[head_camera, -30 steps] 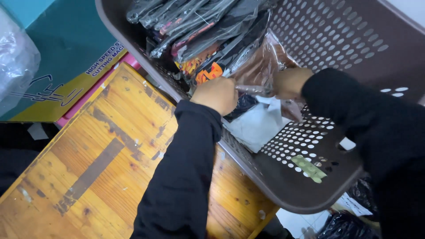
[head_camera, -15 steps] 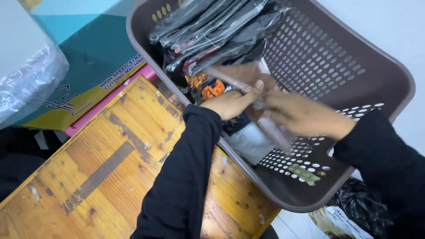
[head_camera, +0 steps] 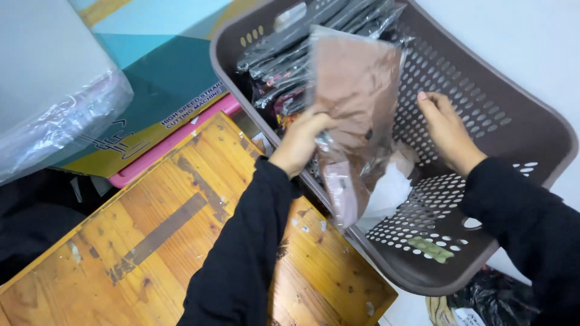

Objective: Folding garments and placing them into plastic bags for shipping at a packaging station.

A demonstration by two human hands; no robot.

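Gripping from the near side, the left hand (head_camera: 300, 142) was clenched on the lower left edge of a brown garment in a clear plastic bag (head_camera: 356, 102), fingers curled round the crinkled film and thumb hidden behind it. From that grip the packet ran both ways: its larger part rose up and away, tilted a little to the right, while a shorter tail hung down toward the person and ended just below the hand. So the long axis stood nearly upright, and the left hand held it low, close to one edge rather than at the middle

Off to the right of that grip, the right hand (head_camera: 446, 130) was open and holding nothing, its fingers loosely spread and pointing up. It hung just beside the packet's right edge, apart from the film as far as could be seen, so it was the free hand and the nearer one to the packet's unheld side

Under and behind both hands lay the brown perforated plastic basket (head_camera: 519, 130), with the packet lifted clear of its floor. A white crumpled packet (head_camera: 386, 190) sat on that floor below the grip. Farther off, beyond the top of the held packet, a row of dark bagged garments (head_camera: 302, 51) leaned against the basket's far wall. Left of the grip, outside the basket, lay a worn wooden board (head_camera: 175, 229)
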